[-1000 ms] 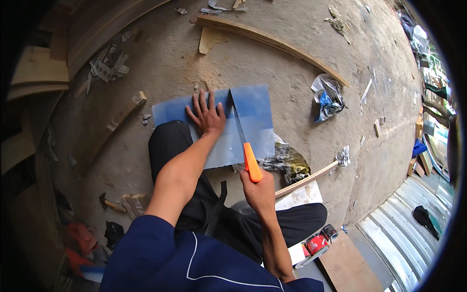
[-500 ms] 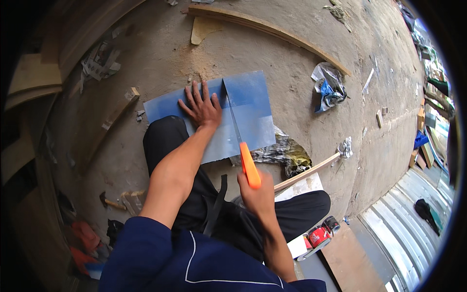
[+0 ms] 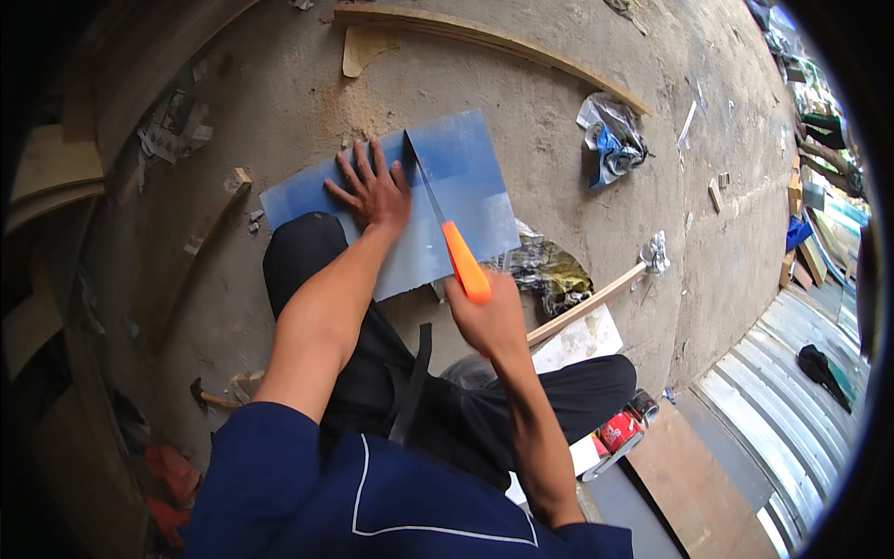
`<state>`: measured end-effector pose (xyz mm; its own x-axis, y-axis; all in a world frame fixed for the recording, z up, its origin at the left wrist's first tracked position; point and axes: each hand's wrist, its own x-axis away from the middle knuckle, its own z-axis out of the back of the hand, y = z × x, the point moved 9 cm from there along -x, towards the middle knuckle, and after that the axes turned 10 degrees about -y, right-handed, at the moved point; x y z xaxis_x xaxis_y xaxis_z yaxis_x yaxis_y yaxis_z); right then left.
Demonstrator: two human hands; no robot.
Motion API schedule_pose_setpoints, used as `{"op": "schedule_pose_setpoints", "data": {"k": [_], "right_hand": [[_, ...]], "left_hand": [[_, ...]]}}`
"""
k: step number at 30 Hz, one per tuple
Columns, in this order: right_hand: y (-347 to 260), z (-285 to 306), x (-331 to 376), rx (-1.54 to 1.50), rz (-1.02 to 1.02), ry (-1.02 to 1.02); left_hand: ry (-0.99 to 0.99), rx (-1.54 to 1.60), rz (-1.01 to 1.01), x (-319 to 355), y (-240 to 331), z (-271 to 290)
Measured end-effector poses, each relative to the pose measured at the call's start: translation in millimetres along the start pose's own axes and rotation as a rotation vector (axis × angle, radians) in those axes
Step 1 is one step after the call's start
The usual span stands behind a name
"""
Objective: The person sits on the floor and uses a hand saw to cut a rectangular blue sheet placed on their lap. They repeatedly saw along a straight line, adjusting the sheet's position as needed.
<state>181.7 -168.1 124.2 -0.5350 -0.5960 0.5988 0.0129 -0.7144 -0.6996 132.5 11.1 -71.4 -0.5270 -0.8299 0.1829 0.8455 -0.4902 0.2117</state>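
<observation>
A blue board (image 3: 470, 182), paler toward its near side, lies across my raised knee. My left hand (image 3: 380, 197) presses flat on it, fingers spread toward its far edge. My right hand (image 3: 492, 317) is closed round the orange handle of a handsaw (image 3: 465, 264). Seen nearly edge-on, the thin dark blade runs from the handle up to the board's far edge, just right of my left hand. How deep the blade sits in the board cannot be made out.
A long wooden strip (image 3: 503, 42) lies beyond the board, with sawdust nearby. Crumpled paper (image 3: 615, 140) and another wood strip (image 3: 596, 300) are at the right. A hammer (image 3: 212, 398) lies at lower left; a red can (image 3: 618, 430) and corrugated metal sheets (image 3: 773, 382) at lower right.
My right hand and the saw handle have moved forward, toward the board's far edge. My left hand stays flat on the board. The whole view has shifted slightly.
</observation>
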Motion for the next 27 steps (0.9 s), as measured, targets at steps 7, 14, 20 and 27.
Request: {"op": "schedule_pose_setpoints", "data": {"k": [7,14,20,27], "right_hand": [[-26.7,-7.3,19.5,-0.013,0.031,-0.006],[-3.2,-3.2,26.1,-0.029,-0.039,-0.05],[-8.3,-9.2,2.3,-0.034,0.01,-0.008],[-5.7,3.0,40.7,-0.029,0.005,-0.004]], "left_hand": [[0.022,0.014,0.05,-15.3,-10.4,6.2],[0.004,-0.019,0.018,-10.7,-3.6,3.4],[0.042,0.047,0.036,-13.5,-5.5,6.5],[0.027,0.001,0.016,-15.6,-5.3,4.1]]}}
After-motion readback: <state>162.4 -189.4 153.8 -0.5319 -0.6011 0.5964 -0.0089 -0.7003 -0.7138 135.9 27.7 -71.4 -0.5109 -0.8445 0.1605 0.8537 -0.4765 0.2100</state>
